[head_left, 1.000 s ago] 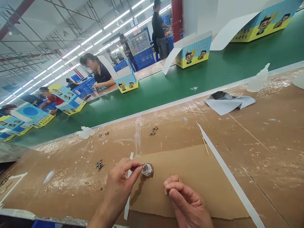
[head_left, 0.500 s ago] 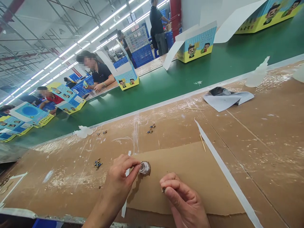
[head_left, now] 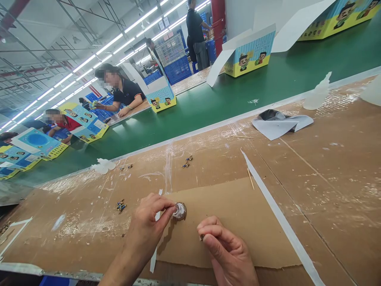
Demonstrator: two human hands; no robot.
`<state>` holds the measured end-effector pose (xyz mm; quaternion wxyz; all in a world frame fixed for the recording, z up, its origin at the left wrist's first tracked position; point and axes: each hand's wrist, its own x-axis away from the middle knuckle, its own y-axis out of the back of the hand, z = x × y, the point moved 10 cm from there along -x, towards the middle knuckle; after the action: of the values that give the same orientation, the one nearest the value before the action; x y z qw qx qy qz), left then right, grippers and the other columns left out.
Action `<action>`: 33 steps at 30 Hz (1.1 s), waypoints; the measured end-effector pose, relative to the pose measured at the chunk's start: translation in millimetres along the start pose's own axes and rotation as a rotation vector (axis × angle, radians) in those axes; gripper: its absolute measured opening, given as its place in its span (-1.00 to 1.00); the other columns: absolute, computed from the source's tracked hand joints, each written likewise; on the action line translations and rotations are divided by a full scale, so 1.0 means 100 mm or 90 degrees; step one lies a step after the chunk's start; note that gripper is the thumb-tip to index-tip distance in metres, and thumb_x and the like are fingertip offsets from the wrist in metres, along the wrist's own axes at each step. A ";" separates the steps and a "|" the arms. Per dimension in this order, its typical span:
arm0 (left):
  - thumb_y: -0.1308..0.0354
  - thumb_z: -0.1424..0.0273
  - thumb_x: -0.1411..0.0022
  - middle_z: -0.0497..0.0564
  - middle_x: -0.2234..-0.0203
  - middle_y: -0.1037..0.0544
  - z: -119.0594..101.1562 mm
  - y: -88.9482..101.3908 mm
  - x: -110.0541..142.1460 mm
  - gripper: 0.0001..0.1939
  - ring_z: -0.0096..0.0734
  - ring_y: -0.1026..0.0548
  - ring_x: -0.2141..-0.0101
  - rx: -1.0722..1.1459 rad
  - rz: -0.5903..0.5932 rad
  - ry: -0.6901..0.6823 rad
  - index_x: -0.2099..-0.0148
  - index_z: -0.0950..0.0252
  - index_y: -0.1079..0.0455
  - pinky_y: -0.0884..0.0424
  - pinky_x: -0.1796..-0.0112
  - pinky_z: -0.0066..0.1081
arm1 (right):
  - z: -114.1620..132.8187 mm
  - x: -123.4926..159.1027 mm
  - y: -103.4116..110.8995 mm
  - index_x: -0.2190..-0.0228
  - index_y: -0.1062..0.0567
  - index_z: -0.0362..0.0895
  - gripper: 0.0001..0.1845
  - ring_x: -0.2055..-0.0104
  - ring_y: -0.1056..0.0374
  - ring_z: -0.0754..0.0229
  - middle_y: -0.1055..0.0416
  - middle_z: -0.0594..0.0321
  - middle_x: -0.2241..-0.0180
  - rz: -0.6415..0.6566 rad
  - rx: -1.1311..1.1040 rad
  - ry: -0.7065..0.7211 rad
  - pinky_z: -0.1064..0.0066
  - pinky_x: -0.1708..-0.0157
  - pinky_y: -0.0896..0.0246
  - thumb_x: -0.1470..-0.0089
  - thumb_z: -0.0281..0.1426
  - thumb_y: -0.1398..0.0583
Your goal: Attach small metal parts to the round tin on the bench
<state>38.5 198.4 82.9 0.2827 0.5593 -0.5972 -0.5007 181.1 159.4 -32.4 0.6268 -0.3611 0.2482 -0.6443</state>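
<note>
Head camera: the left hand (head_left: 149, 218) has its thumb and index fingertips pinched together at the left edge of a small, round, whitish-grey dish (head_left: 181, 211) with a brown rim. Whether they grip that rim or some tiny part beside it, I cannot tell. The dish sits near the left side of a flat, brown cardboard sheet (head_left: 235, 210). Over the sheet, to the right of the dish and nearer the wearer, the right hand (head_left: 224, 246) grasps a tiny, dark brown piece (head_left: 202, 237) between thumb and fingertips, apart from the dish.

The likeliest mishap, I judge, is losing that piece: it is mostly covered by the fingers, so a slight roll of the thumb could let it slip. On the brown, glossy-patched table (head_left: 336, 198) it might be hard to find, much like the dark brown speck (head_left: 123, 235) lying to the left of the left wrist. A sideways push from the left fingertips could slide or tip the small dish, whose contents I cannot make out. Farther left, a sleeve or forearm swung wide might scatter the loose cluster of tiny blue-and-gold parts (head_left: 121, 206), which nothing visible holds in place.
</note>
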 end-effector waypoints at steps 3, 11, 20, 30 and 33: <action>-0.20 0.40 -0.25 -0.13 0.46 -0.59 0.06 0.05 0.01 -0.89 -0.39 -0.53 0.38 -0.012 0.005 0.002 0.33 0.14 -0.53 -0.36 0.31 -0.39 | 0.00 0.00 0.00 0.53 -0.68 0.02 -0.77 0.26 -0.32 0.18 -0.47 0.27 0.42 -0.004 -0.002 -0.003 0.44 0.16 -0.21 0.18 -0.12 -0.47; -0.19 0.42 -0.24 -0.13 0.47 -0.60 0.06 0.03 0.01 -0.88 -0.38 -0.51 0.38 -0.008 0.012 0.026 0.35 0.16 -0.54 -0.34 0.31 -0.36 | -0.02 0.00 0.02 0.52 -0.68 0.02 -0.79 0.27 -0.33 0.16 -0.48 0.28 0.43 -0.008 -0.004 0.002 0.40 0.15 -0.23 0.17 -0.13 -0.47; -0.20 0.43 -0.19 -0.11 0.49 -0.60 0.01 -0.05 -0.04 -0.86 -0.34 -0.50 0.39 0.034 0.021 0.053 0.39 0.17 -0.56 -0.31 0.26 -0.30 | -0.01 0.00 0.01 0.53 -0.68 0.01 -0.78 0.26 -0.33 0.17 -0.48 0.27 0.43 -0.005 -0.004 -0.001 0.44 0.15 -0.21 0.17 -0.12 -0.47; -0.28 0.23 -0.14 -0.09 0.42 -0.67 0.31 0.01 0.14 -0.87 -0.36 -0.57 0.34 0.250 0.024 0.249 0.35 0.12 -0.61 -0.42 0.28 -0.44 | -0.03 -0.01 0.03 0.53 -0.68 0.02 -0.77 0.27 -0.32 0.17 -0.46 0.27 0.43 -0.015 -0.011 0.009 0.43 0.16 -0.22 0.19 -0.12 -0.47; -0.42 0.18 0.02 -0.07 0.41 -0.69 0.45 -0.14 0.37 -0.81 -0.41 -0.57 0.32 0.483 0.012 0.415 0.36 0.15 -0.63 -0.44 0.25 -0.56 | -0.03 -0.02 0.03 0.53 -0.69 0.02 -0.76 0.29 -0.32 0.18 -0.47 0.27 0.45 -0.015 -0.016 0.029 0.44 0.18 -0.23 0.19 -0.10 -0.47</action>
<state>-4.1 177.3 47.0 0.2356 0.7446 -0.6229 -0.0449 181.0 160.9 -37.0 0.6085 -0.3569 0.2662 -0.6569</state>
